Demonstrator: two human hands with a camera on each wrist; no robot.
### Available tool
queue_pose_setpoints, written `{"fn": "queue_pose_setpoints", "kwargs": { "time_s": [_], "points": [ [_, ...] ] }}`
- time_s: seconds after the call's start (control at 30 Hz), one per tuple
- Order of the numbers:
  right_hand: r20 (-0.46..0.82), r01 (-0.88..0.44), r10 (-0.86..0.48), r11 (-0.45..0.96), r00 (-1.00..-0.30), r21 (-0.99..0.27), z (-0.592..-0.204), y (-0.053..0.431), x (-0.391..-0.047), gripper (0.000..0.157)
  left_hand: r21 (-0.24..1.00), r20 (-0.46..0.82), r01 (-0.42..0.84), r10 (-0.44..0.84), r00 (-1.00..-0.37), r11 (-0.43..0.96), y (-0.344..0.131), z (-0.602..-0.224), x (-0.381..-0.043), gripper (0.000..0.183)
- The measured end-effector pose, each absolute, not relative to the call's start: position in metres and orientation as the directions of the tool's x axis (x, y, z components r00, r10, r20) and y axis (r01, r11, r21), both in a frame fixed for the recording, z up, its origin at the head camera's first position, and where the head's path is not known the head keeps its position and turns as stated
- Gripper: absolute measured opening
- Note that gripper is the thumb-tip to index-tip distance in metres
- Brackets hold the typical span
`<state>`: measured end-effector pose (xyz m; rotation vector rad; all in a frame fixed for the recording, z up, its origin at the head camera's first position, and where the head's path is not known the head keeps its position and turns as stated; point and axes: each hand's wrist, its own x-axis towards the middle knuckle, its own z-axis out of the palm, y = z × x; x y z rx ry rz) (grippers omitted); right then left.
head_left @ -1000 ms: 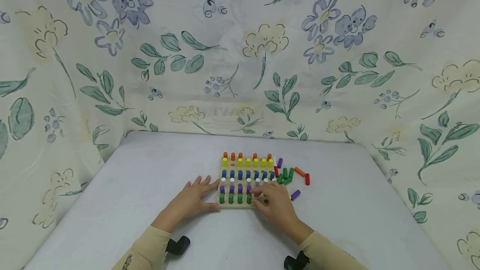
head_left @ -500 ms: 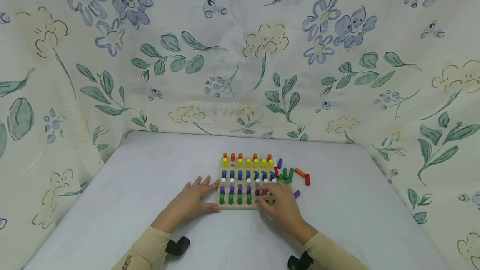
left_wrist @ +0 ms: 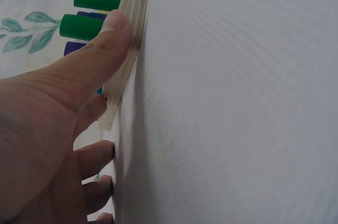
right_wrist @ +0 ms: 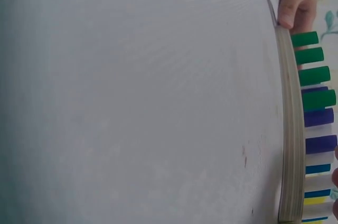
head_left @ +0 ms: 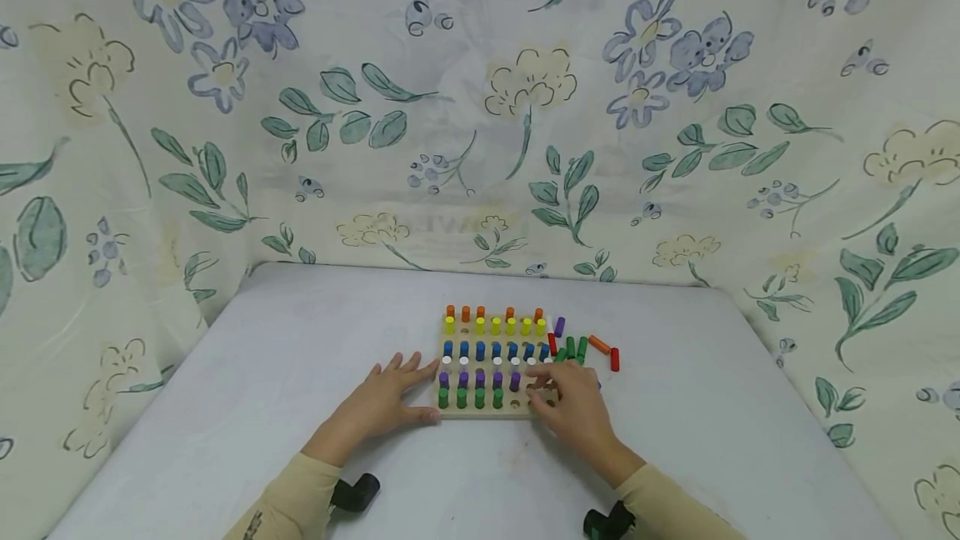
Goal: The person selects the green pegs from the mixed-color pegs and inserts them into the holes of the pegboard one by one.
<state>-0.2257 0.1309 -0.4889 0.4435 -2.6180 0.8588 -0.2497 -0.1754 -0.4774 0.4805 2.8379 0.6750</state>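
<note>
Wooden pegboard (head_left: 472, 416) lies flat in the lower middle of the head view, the right hand (head_left: 576, 407) over its right part. That hand's thumb and fingers bend toward each other just beside the purple peg (head_left: 514, 382) farthest right in its row; whether they pinch anything cannot be told. Spread fingers mark the left hand (head_left: 382, 398), its thumb touching the board's front left corner.

Rows of upright pegs run across the board: green pegs (head_left: 480, 398) nearest, then purple, white, blue, yellow, and orange at the far edge. Loose green, purple, red and orange pegs (head_left: 598, 343) lie just right of it.

Around all this spreads a white, matt tabletop (head_left: 322, 340), with faint reddish smudges (right_wrist: 244, 155) near the board in the right wrist view. Beige sleeves (head_left: 288, 494) enter from the bottom edge. Pale fabric (head_left: 420, 207), printed with blue and yellow flowers and green leaves, hangs behind and along both sides, filling the upper frame.
</note>
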Motion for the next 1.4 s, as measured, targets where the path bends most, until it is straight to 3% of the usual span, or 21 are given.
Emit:
{"fn": "queue_pose_setpoints", "kwargs": {
  "time_s": [0.73, 1.07, 1.4],
  "points": [
    [0.421, -0.236, -0.016, 0.847, -0.907, -0.476, -0.492, 0.158, -0.242, 0.014, 0.469, -0.099, 0.271, 0.356, -0.929, 0.84, -0.176, -0.474, -0.249, 0.088],
    [0.428, -0.187, 0.021, 0.88, -0.903, -0.437, -0.495, 0.169, -0.25, 0.023, 0.475, -0.098, 0.269, 0.354, -0.93, 0.838, -0.177, -0.476, -0.249, 0.087],
    [0.323, -0.087, 0.056, 0.907, -0.945, -0.411, -0.491, 0.17, -0.254, 0.04, 0.48, -0.105, 0.266, 0.355, -0.929, 0.836, -0.176, -0.475, -0.248, 0.087]
  ]
}}
